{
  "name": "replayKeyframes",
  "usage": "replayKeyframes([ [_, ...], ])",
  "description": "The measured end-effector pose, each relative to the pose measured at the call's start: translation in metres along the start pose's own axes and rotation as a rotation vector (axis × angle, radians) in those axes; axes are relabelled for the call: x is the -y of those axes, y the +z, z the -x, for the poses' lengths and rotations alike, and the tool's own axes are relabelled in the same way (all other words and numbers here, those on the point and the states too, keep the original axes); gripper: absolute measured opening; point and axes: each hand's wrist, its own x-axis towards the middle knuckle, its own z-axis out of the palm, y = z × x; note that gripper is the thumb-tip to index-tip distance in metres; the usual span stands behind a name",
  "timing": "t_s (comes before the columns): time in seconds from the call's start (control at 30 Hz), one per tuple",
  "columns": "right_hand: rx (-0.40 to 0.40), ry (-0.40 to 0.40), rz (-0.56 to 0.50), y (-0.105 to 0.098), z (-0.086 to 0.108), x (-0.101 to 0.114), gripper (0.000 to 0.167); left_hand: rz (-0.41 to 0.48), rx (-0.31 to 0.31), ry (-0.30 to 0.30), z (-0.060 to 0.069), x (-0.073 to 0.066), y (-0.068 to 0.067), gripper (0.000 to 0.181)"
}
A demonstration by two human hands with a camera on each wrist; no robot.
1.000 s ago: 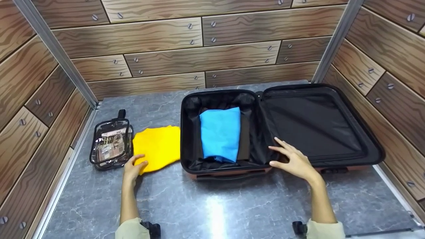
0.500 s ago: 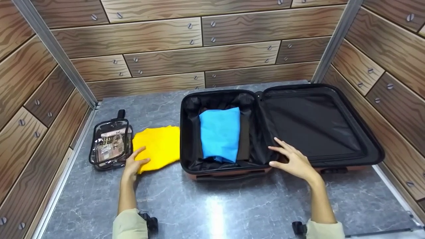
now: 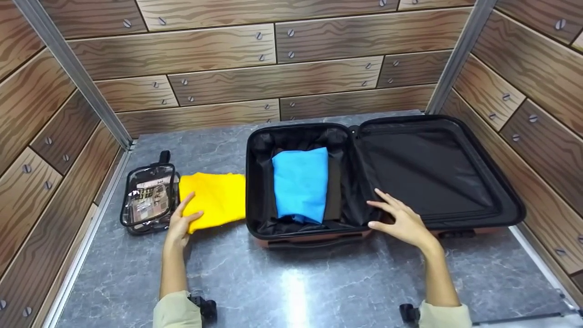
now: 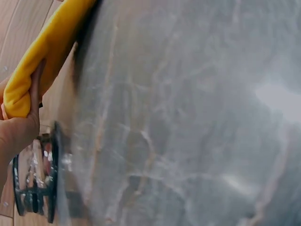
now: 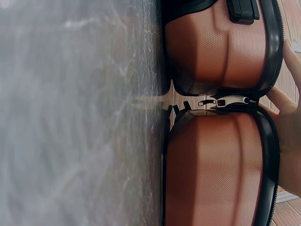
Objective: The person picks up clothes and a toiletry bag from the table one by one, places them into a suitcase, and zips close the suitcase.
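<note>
A folded yellow cloth [image 3: 216,198] lies just left of the open suitcase [image 3: 309,236]. My left hand [image 3: 179,225] pinches its near left corner; in the left wrist view the thumb and fingers of the left hand [image 4: 21,127] grip the yellow cloth [image 4: 49,42] from both sides. My right hand [image 3: 403,225] rests with spread fingers at the suitcase's near edge by the hinge. In the right wrist view, the right hand [image 5: 287,117] is beside the black rims of the orange-brown shells [image 5: 216,160]. A folded blue cloth [image 3: 300,184] lies inside on a dark item [image 3: 334,189].
Left of the yellow cloth stands a clear, black-edged pouch [image 3: 148,198] with packaged items inside. The suitcase's open lid [image 3: 428,168] spreads to the right. Wood-patterned walls [image 3: 273,68] enclose the grey marbled surface [image 3: 255,282] at the back and both sides.
My left hand has taken hold of the yellow cloth's near left corner, and that edge has shifted and lifted slightly. The right hand stays in place at the suitcase.
</note>
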Motion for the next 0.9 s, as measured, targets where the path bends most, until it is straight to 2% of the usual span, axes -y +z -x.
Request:
replayKeyframes([
  [0.17,-0.01,0.003,0.007,0.0,0.0,0.001,0.057,-0.022,0.026,0.049,0.003,-0.015,0.009,0.067],
  [0.33,-0.018,0.01,0.011,0.001,0.0,-0.001,0.057,0.01,0.046,0.089,0.007,-0.027,0.02,0.067],
  [0.5,-0.016,0.013,0.009,0.001,0.0,-0.002,0.057,0.047,0.14,0.141,0.012,-0.036,0.025,0.065],
  [0.6,-0.009,0.013,0.01,0.001,0.0,-0.001,0.057,0.037,0.167,0.159,0.015,-0.041,0.028,0.064],
  [0.9,-0.004,0.006,0.007,0.0,0.0,0.0,0.058,0.046,0.104,0.092,0.019,-0.055,0.035,0.068],
])
